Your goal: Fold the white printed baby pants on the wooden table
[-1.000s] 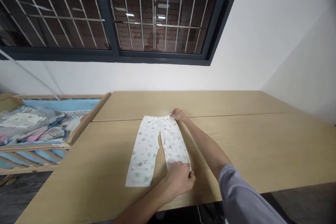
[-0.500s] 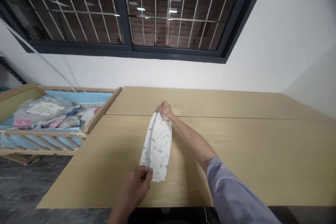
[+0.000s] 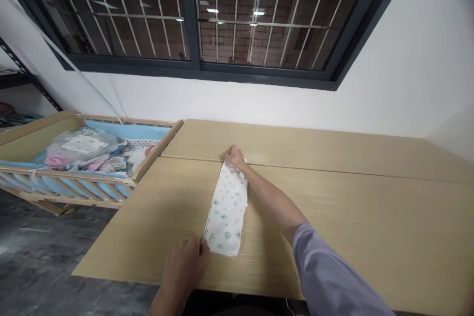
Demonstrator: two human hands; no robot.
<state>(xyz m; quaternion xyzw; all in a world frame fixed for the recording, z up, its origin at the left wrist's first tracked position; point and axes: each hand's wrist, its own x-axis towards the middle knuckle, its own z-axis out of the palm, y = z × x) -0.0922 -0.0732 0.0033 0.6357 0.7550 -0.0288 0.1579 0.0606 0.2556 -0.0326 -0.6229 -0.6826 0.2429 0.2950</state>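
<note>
A white cloth (image 3: 227, 210) printed with small green and grey figures lies lengthwise on the wooden table, folded into a long narrow strip. My right hand (image 3: 234, 156) pinches its far end, close to the seam between the table boards. At the near left corner, my left hand (image 3: 187, 261) has thumb and fingers closed on the cloth's edge. The left edge runs straight between both hands. Whether the cloth is a garment or a plain piece of fabric I cannot tell.
The wooden table (image 3: 333, 227) reaches the white wall below a barred window (image 3: 200, 70). To its left stands a wooden crib (image 3: 148, 160) with blue lining, holding a heap of baby clothes (image 3: 105, 162) and a plastic bag. Grey floor (image 3: 44, 261) shows at the lower left.
The cloth's left flap has been folded over onto the rest, so the strip is a single smooth panel. Both hands stay at its left corners. The view has swung slightly left.
</note>
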